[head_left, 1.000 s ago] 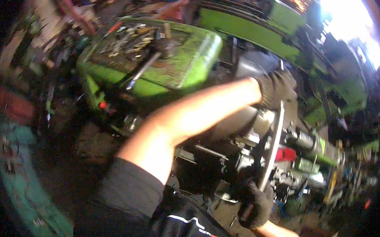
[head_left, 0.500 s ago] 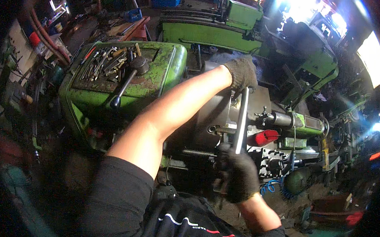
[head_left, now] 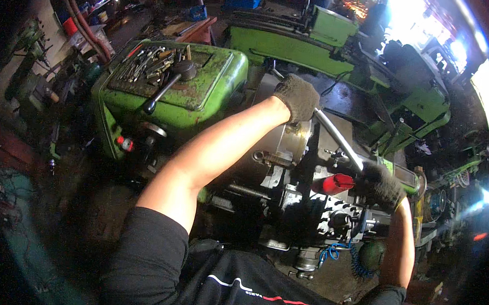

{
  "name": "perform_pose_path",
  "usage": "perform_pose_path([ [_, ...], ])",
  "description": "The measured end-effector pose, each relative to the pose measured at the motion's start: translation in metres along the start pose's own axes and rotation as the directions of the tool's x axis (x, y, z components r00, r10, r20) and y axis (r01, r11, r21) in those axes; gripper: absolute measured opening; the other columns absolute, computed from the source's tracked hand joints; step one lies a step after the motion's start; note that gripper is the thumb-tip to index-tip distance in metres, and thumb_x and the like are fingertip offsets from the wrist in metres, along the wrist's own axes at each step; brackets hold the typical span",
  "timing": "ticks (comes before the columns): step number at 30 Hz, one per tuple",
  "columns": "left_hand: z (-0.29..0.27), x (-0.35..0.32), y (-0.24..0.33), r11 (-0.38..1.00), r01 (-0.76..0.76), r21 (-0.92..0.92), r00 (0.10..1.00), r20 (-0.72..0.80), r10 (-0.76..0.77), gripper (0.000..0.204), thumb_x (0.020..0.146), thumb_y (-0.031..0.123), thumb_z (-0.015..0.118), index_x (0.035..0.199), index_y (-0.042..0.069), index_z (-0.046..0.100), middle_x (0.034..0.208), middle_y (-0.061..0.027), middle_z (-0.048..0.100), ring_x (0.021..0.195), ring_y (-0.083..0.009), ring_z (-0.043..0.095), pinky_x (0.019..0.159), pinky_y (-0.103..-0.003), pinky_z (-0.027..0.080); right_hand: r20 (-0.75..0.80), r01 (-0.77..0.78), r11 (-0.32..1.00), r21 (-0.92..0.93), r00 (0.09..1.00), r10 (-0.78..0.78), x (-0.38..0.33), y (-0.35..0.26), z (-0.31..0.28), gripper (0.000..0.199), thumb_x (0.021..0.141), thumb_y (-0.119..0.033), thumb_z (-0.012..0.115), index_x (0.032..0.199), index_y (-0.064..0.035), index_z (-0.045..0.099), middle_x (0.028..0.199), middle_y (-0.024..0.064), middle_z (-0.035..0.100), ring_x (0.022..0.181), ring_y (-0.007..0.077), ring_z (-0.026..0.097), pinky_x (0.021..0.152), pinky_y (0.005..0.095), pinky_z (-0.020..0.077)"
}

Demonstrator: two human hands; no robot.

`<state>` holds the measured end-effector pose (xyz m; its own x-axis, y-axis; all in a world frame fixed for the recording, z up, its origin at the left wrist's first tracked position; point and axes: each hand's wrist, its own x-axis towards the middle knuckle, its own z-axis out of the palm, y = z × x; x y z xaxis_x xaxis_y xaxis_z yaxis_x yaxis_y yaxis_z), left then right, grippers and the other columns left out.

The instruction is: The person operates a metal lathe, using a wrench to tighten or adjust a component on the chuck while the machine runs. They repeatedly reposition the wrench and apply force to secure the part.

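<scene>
A long silvery metal bar [head_left: 340, 139] slants over the lathe, from upper left to lower right. Its upper part is in the closed fingers of my gloved left hand [head_left: 297, 97], above the lathe's large round chuck [head_left: 278, 137]. A thin bright rod end [head_left: 278, 74] sticks out beyond that glove; whether it belongs to the bar cannot be told. At the lower end my gloved right hand [head_left: 384, 186] is closed around the bar, just right of a red container [head_left: 336, 184] on the carriage. My left glove hides how the bar meets the chuck.
On the green headstock [head_left: 220, 86] lie several wrenches and tools [head_left: 150, 66], beside a lever with a dark knob [head_left: 150, 106]. Below the red container is the tool post area [head_left: 340, 215], with a coiled blue hose [head_left: 335, 252]. Another green machine [head_left: 287, 48] stands behind.
My right hand has swung the bar's lower end up and to the right, away from my body. My left hand stays on the upper part, slightly further left; the view has shifted too.
</scene>
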<state>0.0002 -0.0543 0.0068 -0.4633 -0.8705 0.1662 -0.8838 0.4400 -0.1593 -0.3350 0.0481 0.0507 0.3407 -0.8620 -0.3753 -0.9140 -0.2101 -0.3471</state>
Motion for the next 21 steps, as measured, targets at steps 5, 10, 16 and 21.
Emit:
perform_pose_path([
  [5, 0.003, -0.012, 0.009, 0.951, 0.259, -0.166, 0.964, 0.097, -0.246, 0.031, 0.086, 0.036, 0.076, 0.102, 0.011, 0.087, 0.102, -0.0182, 0.084, 0.097, -0.0343, 0.082, 0.082, -0.052, 0.064, -0.303, 0.066, 0.899, -0.433, 0.929, -0.214, 0.085, 0.005, -0.047, 0.033, 0.094, -0.035, 0.081, 0.103, -0.0032, 0.078, 0.106, 0.0245, 0.077, 0.097, 0.0447, 0.076, 0.085, 0.0514, 0.0614],
  [10, 0.004, 0.005, -0.001, 0.945, 0.235, -0.229, 0.954, 0.24, -0.179, 0.053, 0.077, 0.048, 0.081, 0.112, 0.008, 0.086, 0.112, -0.0204, 0.083, 0.104, -0.0369, 0.08, 0.092, -0.052, 0.063, -0.209, 0.196, 0.711, -0.675, 0.873, -0.44, 0.15, -0.017, -0.036, 0.033, 0.082, -0.026, 0.084, 0.108, -0.0067, 0.077, 0.11, 0.0217, 0.076, 0.106, 0.0436, 0.073, 0.089, 0.052, 0.0586],
  [16, 0.034, 0.009, -0.017, 0.98, 0.037, -0.195, 0.999, 0.004, -0.037, 0.03, 0.082, 0.042, 0.073, 0.091, 0.017, 0.086, 0.092, -0.0132, 0.083, 0.087, -0.035, 0.081, 0.074, -0.053, 0.061, -0.461, 0.118, 0.928, -0.353, 0.842, -0.282, 0.163, 0.023, -0.011, 0.057, 0.084, -0.023, 0.084, 0.133, -0.0018, 0.066, 0.13, 0.0232, 0.069, 0.125, 0.0442, 0.065, 0.106, 0.0482, 0.0516],
  [21, 0.061, 0.015, -0.017, 0.969, -0.049, -0.243, 0.981, -0.196, 0.0, 0.028, 0.076, 0.038, 0.076, 0.086, 0.015, 0.086, 0.082, -0.0106, 0.08, 0.077, -0.035, 0.078, 0.063, -0.053, 0.055, -0.544, -0.043, 0.954, -0.297, 0.829, -0.133, 0.13, 0.169, -0.021, 0.071, 0.104, -0.04, 0.073, 0.156, 0.004, 0.053, 0.16, 0.0258, 0.057, 0.148, 0.0403, 0.054, 0.125, 0.0461, 0.0402],
])
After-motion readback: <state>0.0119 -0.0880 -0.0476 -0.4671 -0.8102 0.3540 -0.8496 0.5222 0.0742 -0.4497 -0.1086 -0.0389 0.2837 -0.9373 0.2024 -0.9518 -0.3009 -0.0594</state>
